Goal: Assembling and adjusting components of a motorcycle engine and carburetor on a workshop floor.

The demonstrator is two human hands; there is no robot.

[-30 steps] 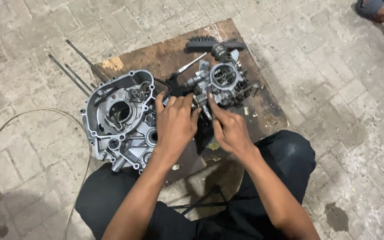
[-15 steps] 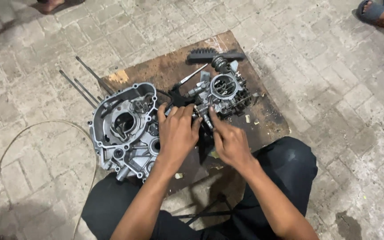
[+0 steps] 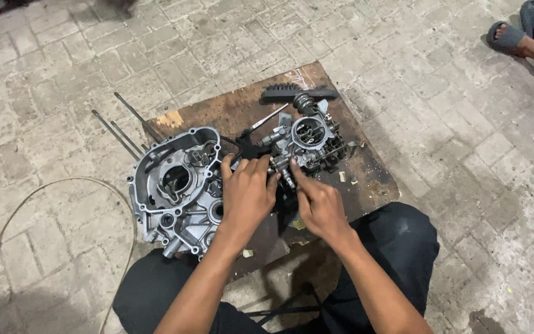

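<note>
On a worn wooden board (image 3: 366, 179) lie two metal engine parts. A grey aluminium crankcase half (image 3: 174, 185) sits at the left. A smaller engine block with a round bore (image 3: 309, 137) stands at the right. My left hand (image 3: 246, 195) rests palm down between them, its fingertips touching a small metal part by the block. My right hand (image 3: 317, 204) reaches up from below, with its fingers pinching at the block's lower left corner (image 3: 282, 170). What the fingers grip is hidden.
Long thin metal rods (image 3: 125, 127) lie off the board's left corner. A dark toothed part (image 3: 292, 93) lies at the board's far edge. A thin cable (image 3: 57, 185) loops over the brick paving. Another person's sandalled feet (image 3: 523, 34) show at top right.
The view has shifted, so the board sits lower in frame. Both hands stay at the gap between the two engine parts, with only slight finger movement.
</note>
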